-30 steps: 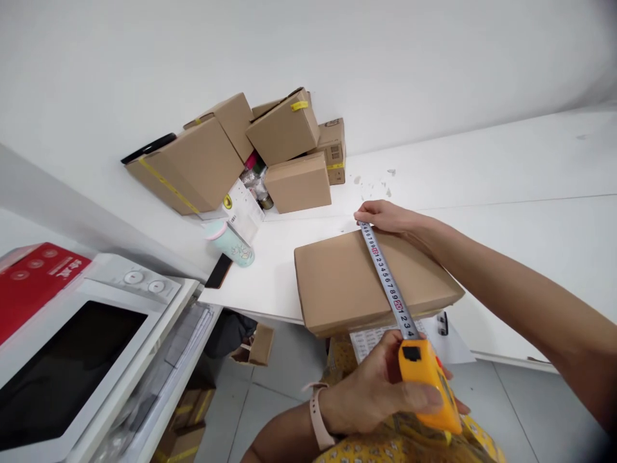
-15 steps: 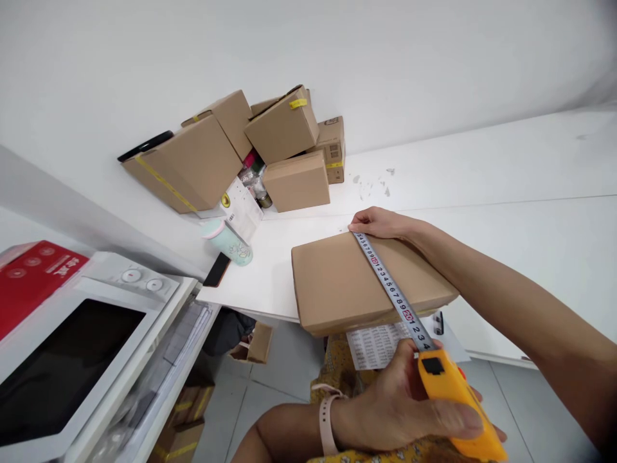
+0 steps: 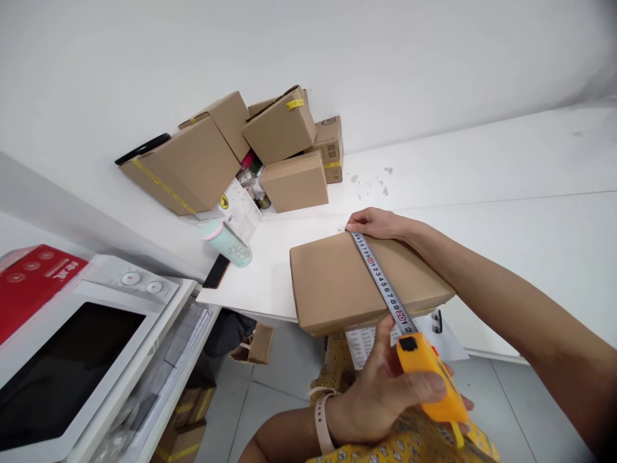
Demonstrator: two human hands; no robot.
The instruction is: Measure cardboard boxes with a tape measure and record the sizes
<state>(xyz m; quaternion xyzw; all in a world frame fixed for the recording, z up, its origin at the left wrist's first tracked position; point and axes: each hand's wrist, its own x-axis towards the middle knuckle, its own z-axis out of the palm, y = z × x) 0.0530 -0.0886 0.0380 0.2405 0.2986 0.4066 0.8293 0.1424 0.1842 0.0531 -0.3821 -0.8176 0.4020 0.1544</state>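
A brown cardboard box (image 3: 337, 283) lies flat near the front edge of the white table. A yellow tape measure (image 3: 429, 376) is in my left hand (image 3: 376, 392), its fingers wrapped round the casing just off the box's near side. The silver blade (image 3: 380, 283) runs straight across the box top, its marks showing past 20 near the casing. At the far edge of the box my right hand (image 3: 373, 223) pinches the blade's end against it; the tip itself is hidden by the fingers. My right forearm passes over the box's right end.
Several cardboard boxes (image 3: 183, 167) are stacked against the wall at the back left. A mint tumbler (image 3: 229, 244) and a dark phone-like slab (image 3: 216, 271) stand nearby. On the left is a white microwave (image 3: 72, 366). Printed sheets (image 3: 361, 347) stick out from under the box.
My left hand has moved toward the box with the tape measure, so less blade shows between the casing and the far edge. My right hand stays at the far edge.
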